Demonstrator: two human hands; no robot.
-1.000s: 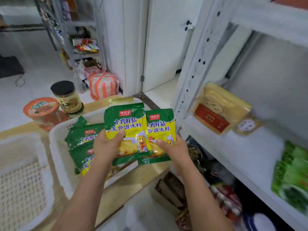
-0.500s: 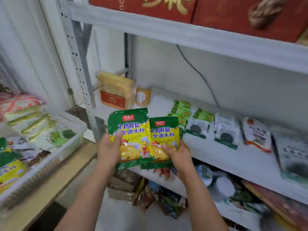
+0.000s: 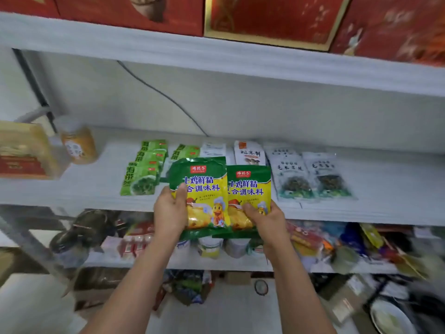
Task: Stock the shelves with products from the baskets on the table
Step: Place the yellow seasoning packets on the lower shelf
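A: Well, where do things stand?
B: Held just before the middle shelf (image 3: 385,203) — left hand (image 3: 169,213), fingers curled round the front packet (image 3: 204,189), right hand (image 3: 266,218) gripping the rear packet (image 3: 250,186).
A: Risk?
B: Slick, overlapping film: a loose pinch drops one, or sliding them in shoves the green kelp packets (image 3: 142,179).
A: Changed?
B: Yes — the basket has left view; the shelf faces us squarely.

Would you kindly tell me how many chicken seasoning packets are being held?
2: the left packet in the left hand, the right packet in the right hand; others may hide behind them.
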